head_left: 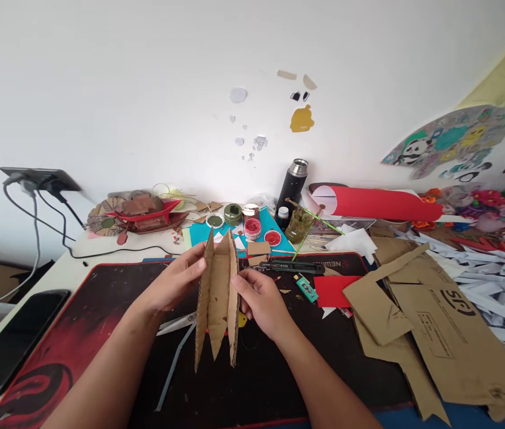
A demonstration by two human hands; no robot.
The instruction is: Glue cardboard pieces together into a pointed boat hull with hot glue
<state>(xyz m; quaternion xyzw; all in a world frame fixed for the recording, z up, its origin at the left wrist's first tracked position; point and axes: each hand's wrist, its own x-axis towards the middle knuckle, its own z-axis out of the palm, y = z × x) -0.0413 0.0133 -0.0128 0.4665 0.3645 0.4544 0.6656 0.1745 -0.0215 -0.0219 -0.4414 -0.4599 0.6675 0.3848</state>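
Note:
A folded cardboard piece (219, 292) with pointed ends and two raised side flaps hangs upright above the dark desk mat (324, 363). My left hand (185, 274) grips its left flap near the upper part, thumb in front. On the opposite side my right hand (259, 295) pinches the right flap between thumb and fingers. Behind the cardboard lie scissors (176, 325), with their handles mostly hidden by it. A narrow grey-blue strip (174, 369) rests on the mat just below them.
Open paint jars (252, 227) stand on a blue sheet (279, 229), beside a murky brush jar (299, 223) and black thermos (292, 182). A box cutter (295, 267) lies on the mat. Cardboard scraps (453, 339) cover the right, a phone (15, 345) the left, a painted boat model (145, 214) the back.

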